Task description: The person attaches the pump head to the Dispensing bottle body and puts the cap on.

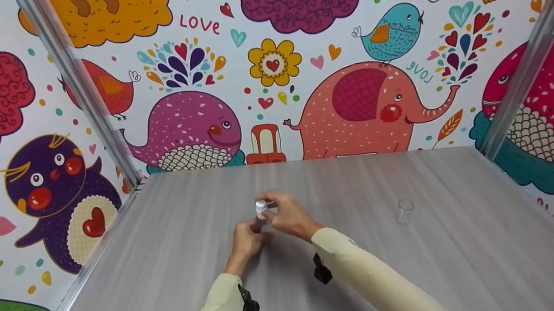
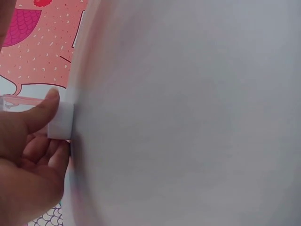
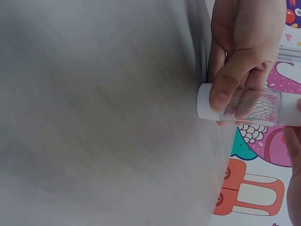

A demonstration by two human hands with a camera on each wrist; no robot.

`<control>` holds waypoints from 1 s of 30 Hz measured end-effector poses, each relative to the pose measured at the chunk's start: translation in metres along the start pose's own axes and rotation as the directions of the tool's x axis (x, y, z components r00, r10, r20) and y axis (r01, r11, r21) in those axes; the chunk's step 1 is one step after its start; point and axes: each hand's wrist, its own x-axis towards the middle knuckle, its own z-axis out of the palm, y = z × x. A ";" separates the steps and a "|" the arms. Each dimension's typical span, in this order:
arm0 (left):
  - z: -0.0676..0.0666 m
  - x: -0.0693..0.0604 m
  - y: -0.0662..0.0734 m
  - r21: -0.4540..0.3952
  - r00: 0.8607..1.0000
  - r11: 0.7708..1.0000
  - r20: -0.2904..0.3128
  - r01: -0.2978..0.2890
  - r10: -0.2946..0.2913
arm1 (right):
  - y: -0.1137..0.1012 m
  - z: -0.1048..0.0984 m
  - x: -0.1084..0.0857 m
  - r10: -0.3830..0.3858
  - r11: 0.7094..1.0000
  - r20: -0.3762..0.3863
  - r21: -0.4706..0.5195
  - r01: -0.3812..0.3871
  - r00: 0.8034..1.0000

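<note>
Near the middle of the table, a small clear cylindrical bottle (image 1: 261,208) with a white cap stands between both hands. My left hand (image 1: 247,240) grips it low down; in the left wrist view, the thumb and fingers hold around its white base (image 2: 61,123), close to the tabletop. My right hand (image 1: 288,215) pinches the white cap at the top between thumb and fingers. In the right wrist view the bottle's see-through middle (image 3: 269,109) shows between the two white ends, and only part of the right hand (image 3: 294,160) appears at the edge.
A small clear glass (image 1: 405,211) stands on the grey wood-grain table (image 1: 175,240), right of the hands. Walls printed with cartoon animals (image 1: 357,111) rise at the back and sides. Metal posts (image 1: 82,91) stand at the corners.
</note>
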 end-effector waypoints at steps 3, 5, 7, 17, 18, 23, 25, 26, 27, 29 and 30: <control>0.000 0.000 -0.001 0.007 1.000 1.000 0.006 0.022 -0.022 | 0.000 0.000 -0.001 0.014 1.000 -0.007 0.001 -0.014 1.000; 0.000 0.000 -0.001 0.009 1.000 1.000 0.008 0.023 -0.023 | 0.001 0.000 -0.001 0.015 1.000 -0.015 0.002 -0.015 1.000; 0.000 -0.001 -0.001 0.008 1.000 1.000 0.009 0.022 -0.022 | 0.001 0.000 -0.002 0.015 1.000 -0.022 0.005 -0.015 1.000; 0.001 -0.002 0.002 -0.007 1.000 1.000 -0.021 0.011 -0.011 | 0.000 0.000 -0.001 0.031 0.999 -0.043 0.016 -0.030 0.999; 0.001 -0.002 0.003 -0.008 1.000 1.000 -0.024 0.017 -0.017 | 0.000 0.000 -0.001 0.038 0.999 -0.043 0.019 -0.037 0.998; 0.002 -0.002 0.003 -0.002 0.999 0.999 -0.033 0.032 -0.032 | -0.001 0.000 0.000 0.055 0.998 -0.048 0.023 -0.053 0.997; 0.003 -0.002 0.003 -0.004 0.999 1.000 -0.037 0.024 -0.024 | -0.001 0.000 0.000 0.056 0.998 -0.054 0.018 -0.055 0.997; 0.003 -0.003 0.002 -0.004 0.999 1.000 -0.039 0.021 -0.021 | -0.001 0.001 -0.001 0.056 0.998 -0.060 0.016 -0.055 0.997; 0.003 -0.003 0.002 -0.006 0.999 1.000 -0.040 0.018 -0.018 | -0.001 0.001 -0.001 0.057 0.998 -0.064 0.015 -0.056 0.996; 0.004 -0.003 0.002 -0.010 0.999 1.000 -0.040 0.018 -0.019 | 0.000 0.002 -0.002 0.054 0.999 -0.075 0.009 -0.054 0.996; 0.004 -0.003 0.002 -0.010 0.999 1.000 -0.040 0.021 -0.021 | 0.000 0.002 -0.002 0.054 0.999 -0.082 0.006 -0.054 0.995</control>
